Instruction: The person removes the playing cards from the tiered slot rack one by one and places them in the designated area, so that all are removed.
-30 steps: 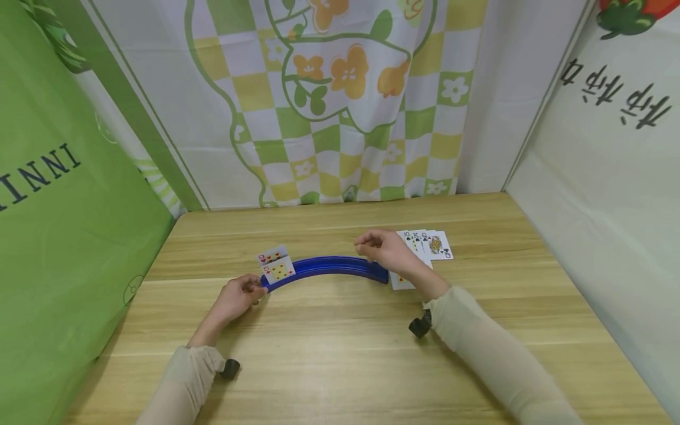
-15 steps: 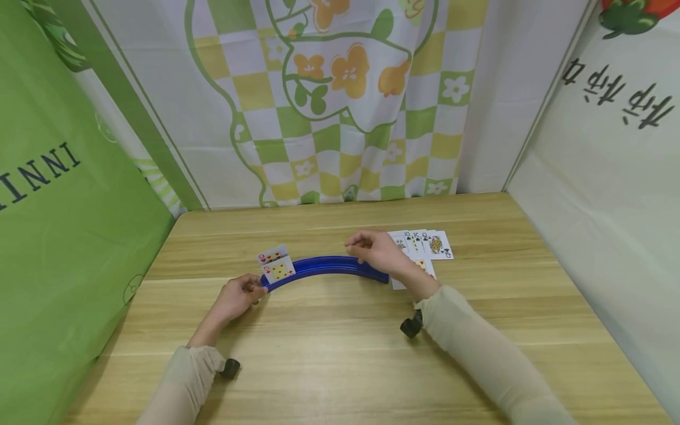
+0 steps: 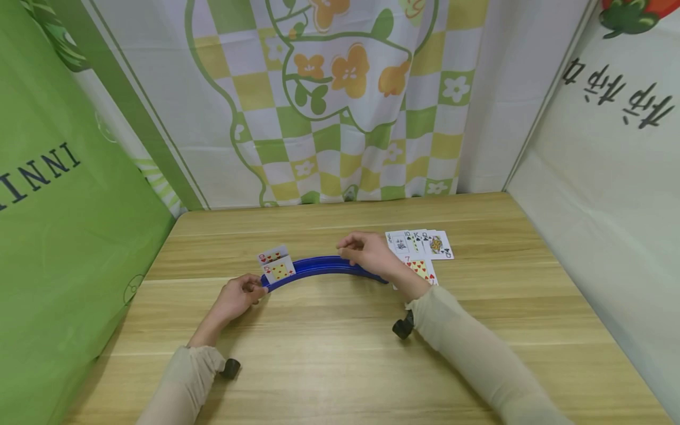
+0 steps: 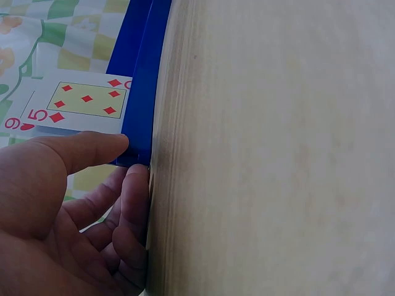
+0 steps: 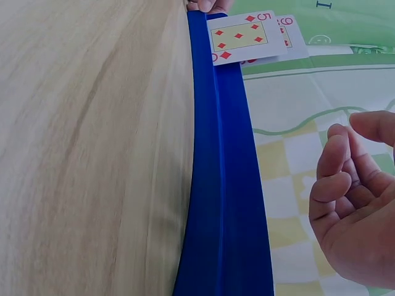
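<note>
A curved blue playing card holder (image 3: 319, 265) lies on the table. My left hand (image 3: 239, 296) pinches its left end, thumb on top and curled fingers below, as the left wrist view shows. Just beside that thumb, a five of diamonds (image 4: 86, 102) stands in the holder, with a red nine (image 5: 295, 38) behind it. My right hand (image 3: 372, 255) hovers over the right part of the holder. Its fingers are loosely curled and the thumb is near the index fingertip (image 5: 338, 131); I see no card between them.
Right of the holder lie face-up cards: a seven of hearts (image 3: 422, 270) partly under my right wrist, and an overlapping row with a ten, a king and a queen (image 3: 438, 245). A patterned curtain (image 3: 340, 141) hangs behind the wooden table (image 3: 319, 360).
My right hand has drifted left along the holder, uncovering more of the seven of hearts and the card row. My left hand and the two standing cards have stayed put.
</note>
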The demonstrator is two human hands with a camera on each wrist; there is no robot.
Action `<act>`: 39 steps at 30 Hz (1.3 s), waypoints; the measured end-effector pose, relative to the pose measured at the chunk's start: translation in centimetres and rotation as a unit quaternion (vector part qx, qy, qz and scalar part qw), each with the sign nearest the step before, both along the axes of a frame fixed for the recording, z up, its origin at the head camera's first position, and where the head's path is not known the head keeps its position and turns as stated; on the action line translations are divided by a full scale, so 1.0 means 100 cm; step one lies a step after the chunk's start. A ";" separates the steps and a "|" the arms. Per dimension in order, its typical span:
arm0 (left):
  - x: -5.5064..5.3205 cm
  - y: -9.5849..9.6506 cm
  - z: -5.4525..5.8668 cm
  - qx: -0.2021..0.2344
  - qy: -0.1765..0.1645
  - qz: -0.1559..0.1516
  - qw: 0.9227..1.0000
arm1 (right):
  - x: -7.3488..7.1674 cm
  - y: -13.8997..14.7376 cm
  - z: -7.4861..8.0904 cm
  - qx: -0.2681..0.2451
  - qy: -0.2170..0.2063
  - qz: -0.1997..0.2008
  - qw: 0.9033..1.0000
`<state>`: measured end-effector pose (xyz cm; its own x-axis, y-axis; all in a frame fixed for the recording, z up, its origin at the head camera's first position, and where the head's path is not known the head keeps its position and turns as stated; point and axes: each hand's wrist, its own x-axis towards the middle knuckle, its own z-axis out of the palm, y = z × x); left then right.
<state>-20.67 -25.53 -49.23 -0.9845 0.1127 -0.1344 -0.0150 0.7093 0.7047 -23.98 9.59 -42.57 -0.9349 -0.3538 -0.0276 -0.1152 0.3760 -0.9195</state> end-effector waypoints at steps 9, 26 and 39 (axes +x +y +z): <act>0.000 0.001 0.001 0.002 -0.001 0.000 1.000 | -0.002 -0.009 -0.002 -0.025 -0.013 0.012 1.000; 0.000 0.001 0.000 0.005 -0.007 0.002 1.000 | -0.006 -0.026 -0.005 -0.022 -0.027 0.016 0.999; -0.001 0.000 0.000 0.001 -0.004 0.001 1.000 | -0.007 -0.040 -0.007 0.000 0.011 0.024 1.000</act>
<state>-20.75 -25.49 -49.21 -0.9835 0.1111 -0.1428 -0.0223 0.7086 0.7053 -24.68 5.55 -43.23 -0.9175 -0.3977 -0.0080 -0.1522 0.3695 -0.9167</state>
